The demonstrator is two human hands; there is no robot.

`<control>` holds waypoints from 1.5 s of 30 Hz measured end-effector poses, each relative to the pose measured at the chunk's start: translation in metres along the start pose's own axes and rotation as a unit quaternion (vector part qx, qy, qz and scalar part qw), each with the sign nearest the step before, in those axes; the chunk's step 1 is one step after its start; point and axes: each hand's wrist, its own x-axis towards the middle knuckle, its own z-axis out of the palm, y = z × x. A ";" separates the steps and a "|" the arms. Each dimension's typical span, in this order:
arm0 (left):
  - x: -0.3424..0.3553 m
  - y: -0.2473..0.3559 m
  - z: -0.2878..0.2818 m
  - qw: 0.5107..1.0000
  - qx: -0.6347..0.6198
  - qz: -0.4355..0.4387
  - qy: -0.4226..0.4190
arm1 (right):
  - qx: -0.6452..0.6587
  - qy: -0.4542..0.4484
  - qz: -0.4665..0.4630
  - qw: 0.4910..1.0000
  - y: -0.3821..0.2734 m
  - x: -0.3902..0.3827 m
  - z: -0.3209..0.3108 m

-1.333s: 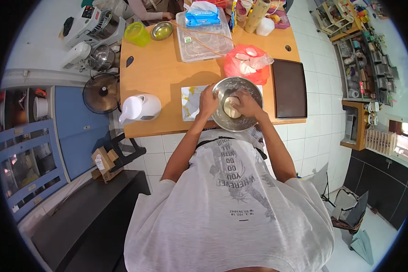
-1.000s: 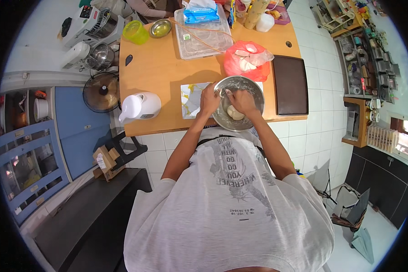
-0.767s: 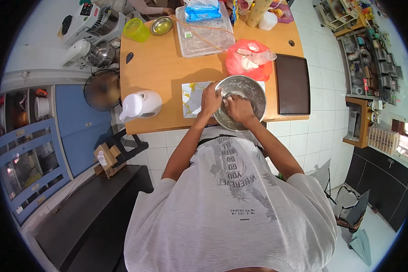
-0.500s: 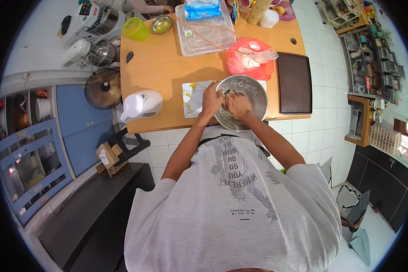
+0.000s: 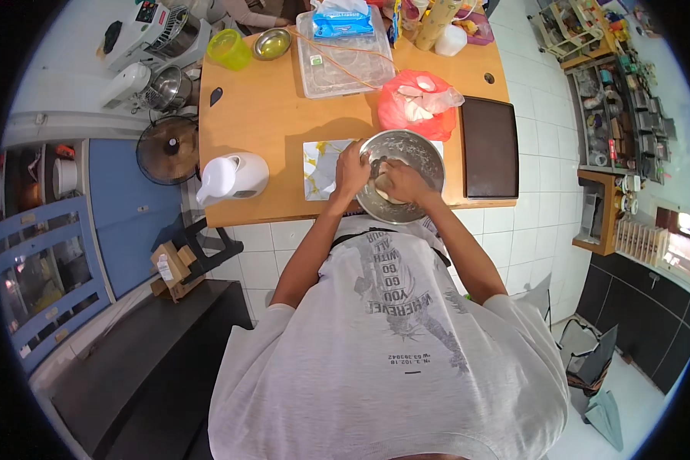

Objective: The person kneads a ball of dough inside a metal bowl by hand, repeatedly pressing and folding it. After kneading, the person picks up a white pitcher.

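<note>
A steel mixing bowl (image 5: 425, 157) with pale smears on its inner wall stands at the table's near edge, partly over a patterned white and yellow mat (image 5: 319, 167). My left hand (image 5: 352, 170) is closed on the bowl's left rim, the thumb toward the inside. Down in the bowl, my right hand (image 5: 403, 184) presses with curled fingers into a lump of pale dough (image 5: 382, 184). The fingertips and part of the dough are hidden by the hand. Just beyond the bowl sits a red plastic bag (image 5: 393, 109) with white stuff inside.
On the wooden table (image 5: 261, 115), a white kettle (image 5: 238, 180) stands left and a dark baking tray (image 5: 491, 149) lies right. Farther back are a clear lidded box (image 5: 341, 70) under a blue wipes pack (image 5: 343, 23), a green cup (image 5: 228, 50) and a metal bowl (image 5: 272, 44). Another person's arm shows behind.
My right hand has shifted inside the bowl, and more of the dough shows beside its fingers. My left hand keeps its hold on the rim. The whole view has shifted slightly.
</note>
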 end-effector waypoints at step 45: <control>-0.001 0.006 -0.002 0.999 0.009 -0.032 -0.008 | -0.114 -0.005 0.151 0.982 -0.060 0.009 0.013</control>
